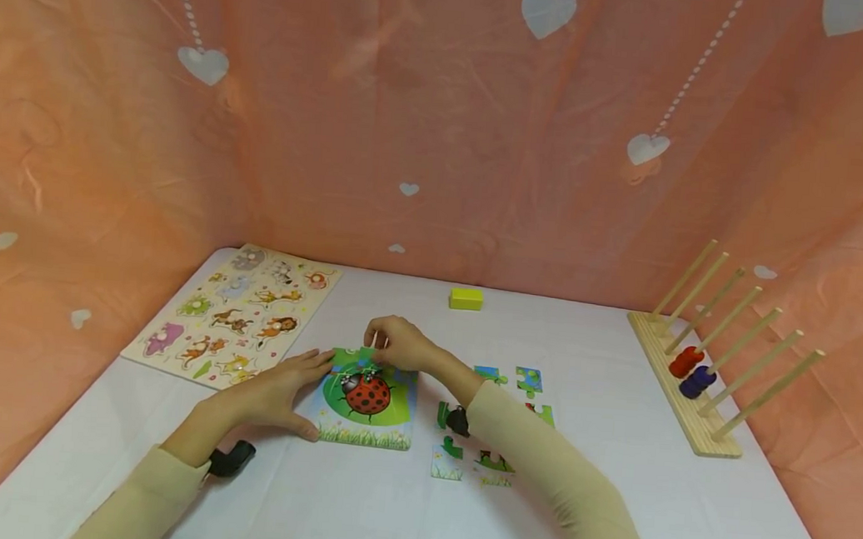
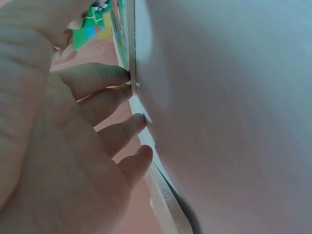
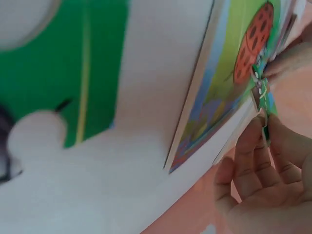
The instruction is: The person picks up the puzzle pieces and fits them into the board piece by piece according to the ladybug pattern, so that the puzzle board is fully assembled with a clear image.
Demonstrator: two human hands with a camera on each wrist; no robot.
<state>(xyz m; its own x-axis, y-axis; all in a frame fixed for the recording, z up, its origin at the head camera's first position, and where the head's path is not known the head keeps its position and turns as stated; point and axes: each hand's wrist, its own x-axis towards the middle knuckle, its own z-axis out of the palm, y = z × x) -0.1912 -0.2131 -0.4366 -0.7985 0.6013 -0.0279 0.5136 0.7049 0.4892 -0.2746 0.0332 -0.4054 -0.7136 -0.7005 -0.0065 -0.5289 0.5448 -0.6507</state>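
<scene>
A ladybug puzzle board (image 1: pixel 367 415) lies on the white table, its picture showing a red spotted ladybug on green. Along its left side my left hand (image 1: pixel 277 392) is spread, thumb near the lower left corner and fingertips by the upper left. In the left wrist view, extended fingers (image 2: pixel 109 75) touch the board's edge. Over the board's top edge, my right hand (image 1: pixel 405 344) pinches a green puzzle piece (image 3: pixel 265 100) between thumb and fingers, seen tilted in the right wrist view. Several loose puzzle pieces (image 1: pixel 448 464) lie right of the board, partly hidden by the right forearm.
A wooden animal peg puzzle (image 1: pixel 248 311) lies at the back left. Toward the back middle sits a yellow block (image 1: pixel 465 299). On the right stands a wooden peg rack (image 1: pixel 681 395) with red rings (image 1: pixel 685 362) and dark blue rings (image 1: pixel 697 382). A pink heart-patterned curtain (image 1: pixel 441 136) encloses the table.
</scene>
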